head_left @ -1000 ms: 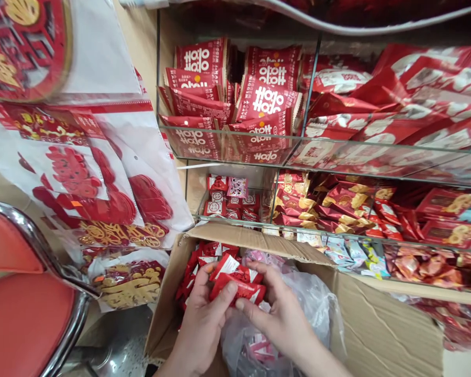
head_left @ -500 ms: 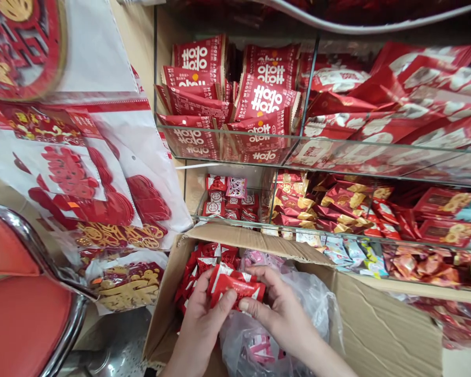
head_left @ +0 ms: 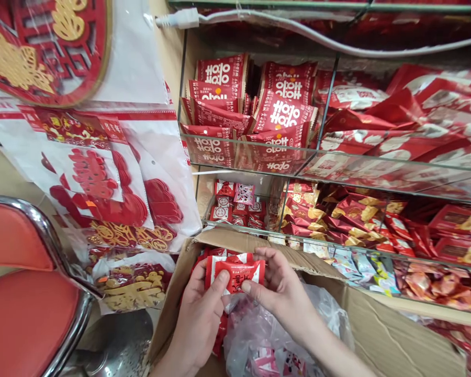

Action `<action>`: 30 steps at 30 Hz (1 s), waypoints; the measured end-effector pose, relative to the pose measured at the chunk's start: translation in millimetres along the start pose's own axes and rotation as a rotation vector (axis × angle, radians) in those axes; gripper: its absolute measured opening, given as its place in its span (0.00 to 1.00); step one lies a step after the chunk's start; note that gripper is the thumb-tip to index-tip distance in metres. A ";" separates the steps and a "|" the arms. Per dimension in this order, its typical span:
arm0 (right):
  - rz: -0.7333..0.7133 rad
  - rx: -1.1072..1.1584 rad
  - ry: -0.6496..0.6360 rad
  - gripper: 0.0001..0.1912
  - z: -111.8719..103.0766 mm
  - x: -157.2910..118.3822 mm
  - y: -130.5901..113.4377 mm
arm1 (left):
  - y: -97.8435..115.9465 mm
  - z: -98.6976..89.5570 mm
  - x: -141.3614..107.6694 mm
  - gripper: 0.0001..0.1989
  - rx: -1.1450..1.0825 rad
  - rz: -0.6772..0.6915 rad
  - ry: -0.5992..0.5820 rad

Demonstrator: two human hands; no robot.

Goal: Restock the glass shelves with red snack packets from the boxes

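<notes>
Small red wrapped candy packets (head_left: 235, 276) are held between both hands above an open cardboard box (head_left: 168, 314). My left hand (head_left: 204, 303) grips their left end, thumb on the front. My right hand (head_left: 278, 288) pinches the right side with its thumb at the lower edge. At least two packets overlap in the grip; the exact number is hidden. Below, more red packets (head_left: 222, 335) lie in the box's left side, partly covered by the hands. A clear plastic bag (head_left: 239, 335) with pink packets fills the right side of the box.
Glass-fronted shelves (head_left: 251, 146) of red packets rise behind the box. A lower compartment (head_left: 239, 201) holds small red packets and a pink one. A white cable (head_left: 298, 34) crosses the top. Left are hanging decorations (head_left: 102, 173) and a red chair (head_left: 27, 309).
The camera view has shifted, so shelves and decorations appear farther right and lower. The packets in my hands are raised slightly and turned flatter toward me, showing dark print.
</notes>
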State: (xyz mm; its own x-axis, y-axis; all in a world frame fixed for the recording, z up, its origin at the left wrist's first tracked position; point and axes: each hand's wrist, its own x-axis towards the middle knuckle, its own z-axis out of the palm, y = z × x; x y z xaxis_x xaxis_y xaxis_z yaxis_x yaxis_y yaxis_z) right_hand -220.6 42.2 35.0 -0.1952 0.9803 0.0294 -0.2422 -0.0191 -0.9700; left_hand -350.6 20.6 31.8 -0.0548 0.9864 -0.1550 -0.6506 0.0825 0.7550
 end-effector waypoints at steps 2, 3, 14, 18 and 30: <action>0.012 -0.012 0.032 0.19 2.9 -1.4 6.0 | -1.3 0.2 0.2 0.07 -0.018 0.042 0.029; 0.015 -0.017 0.034 0.17 3.6 -2.3 9.1 | -2.1 0.1 0.0 0.07 -0.022 0.055 0.034; -0.093 0.209 0.217 0.05 -31.8 -1.0 -4.1 | 0.5 -5.8 2.4 0.05 -0.118 0.038 0.057; -0.132 0.197 0.245 0.03 -47.8 -2.5 -15.2 | 2.2 -8.0 6.6 0.08 -0.037 0.064 0.090; -0.114 0.158 0.217 0.02 -64.5 -16.1 -19.0 | 15.1 -19.2 7.7 0.05 -0.006 0.103 0.196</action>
State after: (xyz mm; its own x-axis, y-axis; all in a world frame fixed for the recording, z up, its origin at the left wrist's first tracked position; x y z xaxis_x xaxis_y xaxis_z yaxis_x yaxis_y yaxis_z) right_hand -151.6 39.5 37.4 0.0455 0.9967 0.0678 -0.3990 0.0804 -0.9134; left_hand -375.4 26.7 29.8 -0.2667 0.9430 -0.1989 -0.6383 -0.0182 0.7696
